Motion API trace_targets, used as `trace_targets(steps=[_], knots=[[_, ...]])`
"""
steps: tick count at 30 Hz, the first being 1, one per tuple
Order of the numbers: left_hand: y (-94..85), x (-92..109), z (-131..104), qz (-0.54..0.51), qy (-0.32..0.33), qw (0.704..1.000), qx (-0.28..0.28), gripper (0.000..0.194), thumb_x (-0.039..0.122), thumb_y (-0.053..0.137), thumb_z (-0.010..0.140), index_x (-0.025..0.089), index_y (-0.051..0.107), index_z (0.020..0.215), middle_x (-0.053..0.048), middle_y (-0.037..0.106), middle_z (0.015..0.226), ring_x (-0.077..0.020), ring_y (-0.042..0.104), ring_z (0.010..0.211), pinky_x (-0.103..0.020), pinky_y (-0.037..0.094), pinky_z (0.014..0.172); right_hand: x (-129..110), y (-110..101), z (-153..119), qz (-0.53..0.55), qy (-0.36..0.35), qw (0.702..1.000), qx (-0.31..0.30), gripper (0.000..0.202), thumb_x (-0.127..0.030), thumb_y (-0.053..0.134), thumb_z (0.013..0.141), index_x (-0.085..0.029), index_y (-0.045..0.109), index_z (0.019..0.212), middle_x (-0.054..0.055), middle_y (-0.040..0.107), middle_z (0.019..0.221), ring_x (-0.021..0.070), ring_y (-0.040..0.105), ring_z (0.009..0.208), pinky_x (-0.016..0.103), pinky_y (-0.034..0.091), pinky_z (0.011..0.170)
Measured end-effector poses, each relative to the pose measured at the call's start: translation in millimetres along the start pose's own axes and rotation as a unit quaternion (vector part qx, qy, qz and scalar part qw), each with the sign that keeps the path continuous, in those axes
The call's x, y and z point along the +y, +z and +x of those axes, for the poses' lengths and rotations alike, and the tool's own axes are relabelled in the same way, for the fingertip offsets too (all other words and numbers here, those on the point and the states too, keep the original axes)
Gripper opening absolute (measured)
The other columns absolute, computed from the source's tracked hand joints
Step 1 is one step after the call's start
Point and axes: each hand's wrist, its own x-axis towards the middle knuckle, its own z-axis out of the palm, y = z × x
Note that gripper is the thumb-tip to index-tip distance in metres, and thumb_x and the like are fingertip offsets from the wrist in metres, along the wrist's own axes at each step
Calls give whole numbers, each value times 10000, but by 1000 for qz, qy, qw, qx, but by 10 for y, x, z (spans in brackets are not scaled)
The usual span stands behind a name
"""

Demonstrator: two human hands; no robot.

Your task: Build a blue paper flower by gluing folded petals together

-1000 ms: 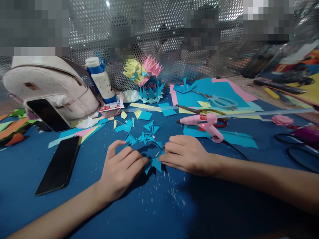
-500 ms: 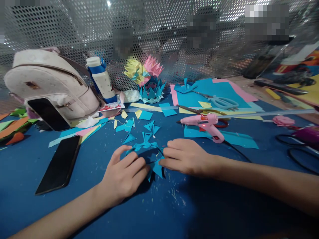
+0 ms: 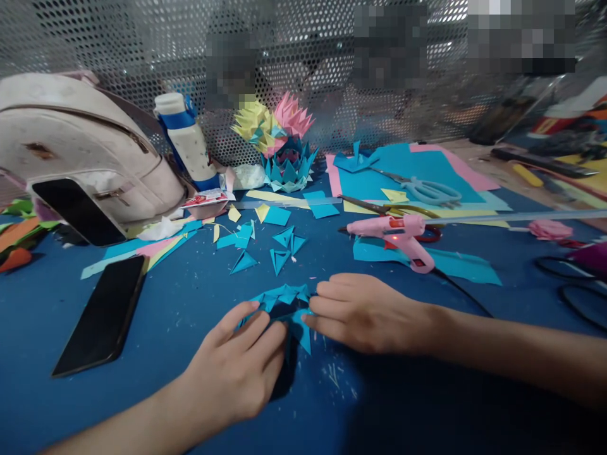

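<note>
A ring of folded blue paper point(image 3: 284, 294) with pointed petals is held just above the blue table point(image 3: 180, 341). My left hand point(image 3: 241, 363) grips its left and near side, fingers bent over the paper. At the right side of the ring, the curled fingers of my right hand point(image 3: 360, 313) pinch its edge. Several loose folded blue triangles point(image 3: 279, 259) lie just beyond the ring. A pink glue gun point(image 3: 403, 230) rests on its side behind my right hand, its small red light on. The fingertips are partly hidden by the paper.
A dark phone point(image 3: 102, 316) lies at the left, near a pale backpack point(image 3: 80, 145) with another phone point(image 3: 78, 212) leaning on it. A bottle point(image 3: 187, 139), finished paper flowers point(image 3: 288, 164), scissors point(image 3: 429, 189) and coloured sheets point(image 3: 408, 174) stand or lie farther back.
The blue ring has shifted slightly down and toward me, away from the loose triangles, with both hands still on it. The view has shifted slightly.
</note>
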Motion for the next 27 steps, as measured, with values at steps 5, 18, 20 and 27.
trace_targets(steps=[5,18,20,27], knots=[[-2,5,-20,-8,-1,1000,1,206,111,561,912,178,677,756,22,676,772,-124,619,769,-325,323,1058,-3,-12,-9,18,-8,1000,7,283,-130,382,1021,-162,639,908,16,505,705,170,363,661,326,217,571],[21,-13,-29,-27,-14,1000,1,223,97,545,931,166,676,765,28,660,742,-119,575,707,-337,319,1038,-110,35,-1,38,60,997,8,297,-148,384,1029,-169,640,881,8,563,728,167,405,650,332,252,587],[16,-13,-24,-25,-16,1000,1,229,95,545,929,167,675,755,30,653,729,-118,571,700,-340,321,1037,-115,47,0,41,62,997,6,287,-141,398,1021,-169,636,864,9,569,736,168,412,659,334,255,587],[24,-20,-33,-22,-12,1000,6,232,97,543,931,168,692,767,27,655,731,-119,574,719,-339,316,1047,-123,37,-10,40,51,998,16,270,-150,406,1019,-158,643,890,5,561,714,157,400,643,327,239,576]])
